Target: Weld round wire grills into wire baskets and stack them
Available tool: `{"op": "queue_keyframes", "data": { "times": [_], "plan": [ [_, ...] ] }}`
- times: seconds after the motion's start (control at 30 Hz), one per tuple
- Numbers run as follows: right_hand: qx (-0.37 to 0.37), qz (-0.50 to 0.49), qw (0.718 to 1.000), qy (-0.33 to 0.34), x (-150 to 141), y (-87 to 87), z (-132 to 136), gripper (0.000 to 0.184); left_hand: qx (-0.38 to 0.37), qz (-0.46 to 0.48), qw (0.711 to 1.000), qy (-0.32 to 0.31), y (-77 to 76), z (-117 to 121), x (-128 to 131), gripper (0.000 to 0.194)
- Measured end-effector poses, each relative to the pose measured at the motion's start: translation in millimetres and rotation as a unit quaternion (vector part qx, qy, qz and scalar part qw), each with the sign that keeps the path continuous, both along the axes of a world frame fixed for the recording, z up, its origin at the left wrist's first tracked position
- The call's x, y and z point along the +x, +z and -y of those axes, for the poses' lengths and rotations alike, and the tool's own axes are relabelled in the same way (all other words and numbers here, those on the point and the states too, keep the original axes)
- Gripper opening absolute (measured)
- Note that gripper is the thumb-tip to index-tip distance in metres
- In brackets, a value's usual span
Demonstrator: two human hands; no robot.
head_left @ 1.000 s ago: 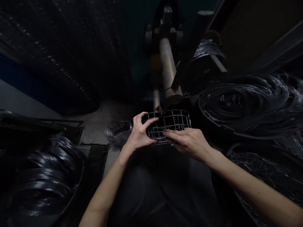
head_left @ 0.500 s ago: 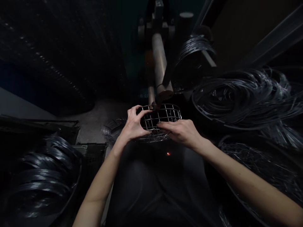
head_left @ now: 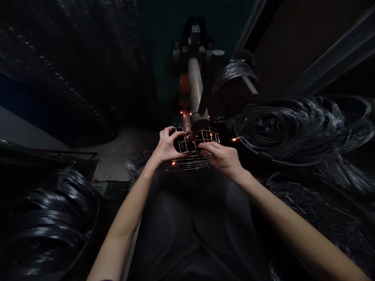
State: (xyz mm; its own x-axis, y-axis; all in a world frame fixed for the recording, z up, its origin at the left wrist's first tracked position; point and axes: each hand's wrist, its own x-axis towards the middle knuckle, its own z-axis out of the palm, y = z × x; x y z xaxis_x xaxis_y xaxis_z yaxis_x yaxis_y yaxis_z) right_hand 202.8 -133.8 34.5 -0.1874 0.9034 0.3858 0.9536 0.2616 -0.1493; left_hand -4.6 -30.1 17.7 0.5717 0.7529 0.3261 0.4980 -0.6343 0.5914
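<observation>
A small round wire-mesh basket (head_left: 202, 137) sits in front of me under the tip of a metal machine arm (head_left: 195, 88). My left hand (head_left: 166, 147) grips its left rim with curled fingers. My right hand (head_left: 223, 157) holds its near right side, fingers pressed on the wires. Orange sparks (head_left: 187, 136) glow where the arm's tip meets the basket, and a few fly off to the right. My dark-clad lap (head_left: 190, 226) fills the space below the basket.
Heaps of wire rings (head_left: 299, 125) lie at the right, with more coils on a stand (head_left: 231, 84) behind. A bin of dark rings (head_left: 49, 218) stands at the lower left. A stack of finished wire parts (head_left: 137, 162) lies left of the basket on the grey bench.
Both hands have pushed the basket further under the machine arm's tip. Sparks now glow at the contact point, where half a second ago only one small ember showed.
</observation>
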Motion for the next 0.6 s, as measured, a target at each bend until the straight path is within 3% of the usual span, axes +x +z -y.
{"op": "queue_keyframes", "data": {
  "times": [0.13,0.4,0.5,0.6],
  "plan": [
    [0.023,-0.032,0.998,-0.041,2.5,-1.3,-1.5,0.019,-0.024,0.003,0.999,0.026,-1.6,-1.8,-1.6,0.079],
    [0.013,-0.082,0.995,-0.061,5.6,-3.2,-38.3,0.019,-0.041,0.005,0.998,0.047,-0.7,-32.3,6.5,0.075],
    [0.024,-0.102,0.992,-0.072,6.2,3.7,-29.6,0.023,-0.042,0.008,0.998,0.046,-0.6,-33.7,6.9,0.078],
    [0.021,-0.168,0.983,-0.077,10.9,18.5,1.6,0.027,-0.057,0.027,0.997,0.041,-8.2,-26.2,-6.9,0.103]
  ]
}}
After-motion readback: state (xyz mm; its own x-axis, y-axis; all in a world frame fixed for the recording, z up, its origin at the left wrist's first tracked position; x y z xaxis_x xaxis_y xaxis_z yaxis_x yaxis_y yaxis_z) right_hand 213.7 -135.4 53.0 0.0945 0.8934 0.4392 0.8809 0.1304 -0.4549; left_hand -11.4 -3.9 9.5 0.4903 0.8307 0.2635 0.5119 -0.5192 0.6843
